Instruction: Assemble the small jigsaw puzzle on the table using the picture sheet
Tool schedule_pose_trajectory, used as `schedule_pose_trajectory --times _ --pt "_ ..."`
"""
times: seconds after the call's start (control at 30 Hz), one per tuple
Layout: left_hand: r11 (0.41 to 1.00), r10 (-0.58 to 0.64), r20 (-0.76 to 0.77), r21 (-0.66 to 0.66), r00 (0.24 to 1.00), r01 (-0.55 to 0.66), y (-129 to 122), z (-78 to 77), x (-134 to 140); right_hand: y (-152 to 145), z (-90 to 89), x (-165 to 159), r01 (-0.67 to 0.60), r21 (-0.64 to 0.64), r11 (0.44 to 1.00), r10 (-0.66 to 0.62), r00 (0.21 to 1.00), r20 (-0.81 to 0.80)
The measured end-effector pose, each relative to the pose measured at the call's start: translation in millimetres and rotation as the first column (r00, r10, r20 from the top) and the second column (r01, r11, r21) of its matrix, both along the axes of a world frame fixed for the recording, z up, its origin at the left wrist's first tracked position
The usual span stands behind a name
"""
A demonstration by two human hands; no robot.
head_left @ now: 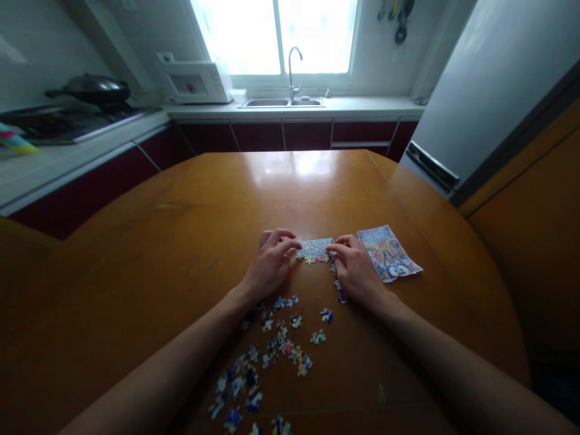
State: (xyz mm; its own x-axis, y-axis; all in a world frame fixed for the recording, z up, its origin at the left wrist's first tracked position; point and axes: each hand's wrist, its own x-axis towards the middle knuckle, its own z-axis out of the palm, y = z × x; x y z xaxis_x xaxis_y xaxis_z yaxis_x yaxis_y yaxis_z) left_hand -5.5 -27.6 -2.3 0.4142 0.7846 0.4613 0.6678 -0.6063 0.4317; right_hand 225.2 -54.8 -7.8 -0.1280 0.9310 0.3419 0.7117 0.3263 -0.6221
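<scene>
A joined strip of jigsaw puzzle [313,249], pale blue and white, lies flat on the wooden table. At its left end my left hand [270,260] has bent fingers, with thumb and index finger at the edge. My right hand [356,266] is at the opposite end, its thumb and index finger closed on the top right corner. From that corner a narrow joined column of puzzle pieces [339,290] runs toward me, partly hidden under the right hand. Loose puzzle pieces [276,347] are scattered nearer me, some of them behind my left forearm.
Right of my right hand lies a colourful picture sheet [389,254]. The brown table [181,211] stretches away to its rounded far edge. Beyond it are a sink [281,103], a microwave [194,83] and a stove with a pan [93,89]. A fridge [480,84] stands at right.
</scene>
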Motion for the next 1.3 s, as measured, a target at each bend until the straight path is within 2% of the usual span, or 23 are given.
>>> schedule_pose_trajectory --times 0.2,0.33,0.63,0.77,1.2,1.3 --pt "0.997 -0.077 -0.006 0.022 0.997 0.077 -1 1.0 2 1 -3.3 2 -0.005 0.019 1.0 0.005 1.0 0.0" --pt "0.996 -0.086 -0.016 0.003 0.996 0.086 -4 3.3 3 2 -5.5 4 -0.014 0.016 1.0 0.014 1.0 0.008" --pt "0.999 0.036 0.119 -0.024 0.992 -0.033 2 0.8 1 4 -11.2 8 -0.025 0.026 0.999 0.025 1.0 -0.002" --pt "0.999 0.045 0.163 -0.028 0.986 -0.041 3 0.1 0 5 -11.8 9 -0.023 0.025 0.999 0.023 1.0 -0.012" --pt "0.997 0.063 0.189 -0.05 0.98 -0.054 6 -2.4 0 2 -2.3 10 -0.029 0.025 0.999 0.03 0.999 -0.02" --pt "0.997 0.064 0.189 -0.049 0.98 -0.056 5 -1.2 0 -8 12.0 7 -0.142 0.007 0.99 0.141 0.989 0.046"
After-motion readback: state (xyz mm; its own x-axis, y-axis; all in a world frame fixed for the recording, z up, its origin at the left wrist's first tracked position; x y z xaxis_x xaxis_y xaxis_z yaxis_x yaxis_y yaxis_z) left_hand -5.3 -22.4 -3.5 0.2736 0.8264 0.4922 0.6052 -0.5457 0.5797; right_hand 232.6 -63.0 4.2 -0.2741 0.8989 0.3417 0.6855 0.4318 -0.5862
